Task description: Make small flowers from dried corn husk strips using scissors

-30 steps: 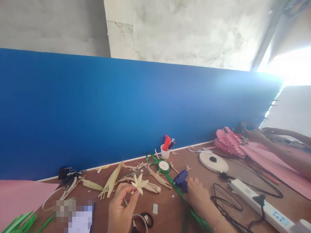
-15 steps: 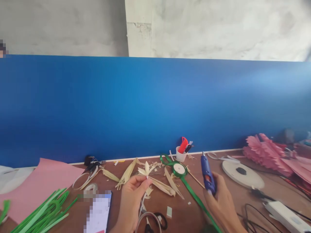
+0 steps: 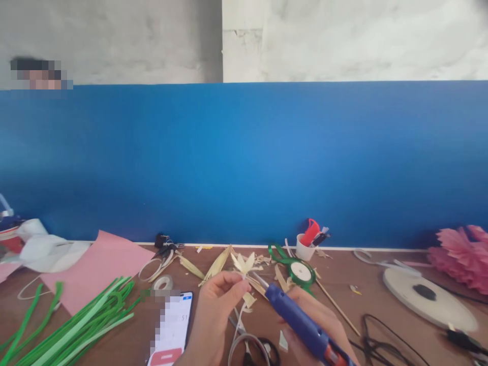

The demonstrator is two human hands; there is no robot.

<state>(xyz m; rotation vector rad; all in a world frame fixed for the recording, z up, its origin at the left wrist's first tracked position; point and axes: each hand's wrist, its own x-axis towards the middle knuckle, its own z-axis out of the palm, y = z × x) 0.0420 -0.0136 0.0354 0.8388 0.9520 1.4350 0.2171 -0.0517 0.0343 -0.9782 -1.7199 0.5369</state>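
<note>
Between thumb and fingers, my left hand (image 3: 224, 300) pinches the base of a small pale corn husk flower (image 3: 244, 263), its petals spread upward. My right hand (image 3: 318, 317) is wrapped round a blue hot glue gun (image 3: 301, 323). The gun's metal nozzle points up and left, close beside the base of the flower; whether it touches cannot be made out. Loose corn husk pieces (image 3: 217, 267) lie behind my hands. A spool of green ribbon (image 3: 301, 271) sits just beyond the glue gun. Scissors (image 3: 263, 351) lie below my left hand, partly covered by a pale ring-shaped loop.
At left are green pipe cleaners (image 3: 82, 325), pink paper (image 3: 102, 269) and a phone (image 3: 171, 330). A white cup (image 3: 305, 249) of tools stands by the blue partition (image 3: 244, 162). A white reel (image 3: 427, 297), black cable (image 3: 381, 330) and pink paper pompom (image 3: 459, 259) are at right. A person's head (image 3: 38, 73) shows beyond.
My right hand has brought the glue gun leftward, tilting its nozzle toward the flower in my left hand. The camera view has turned left, so the table things appear farther right.
</note>
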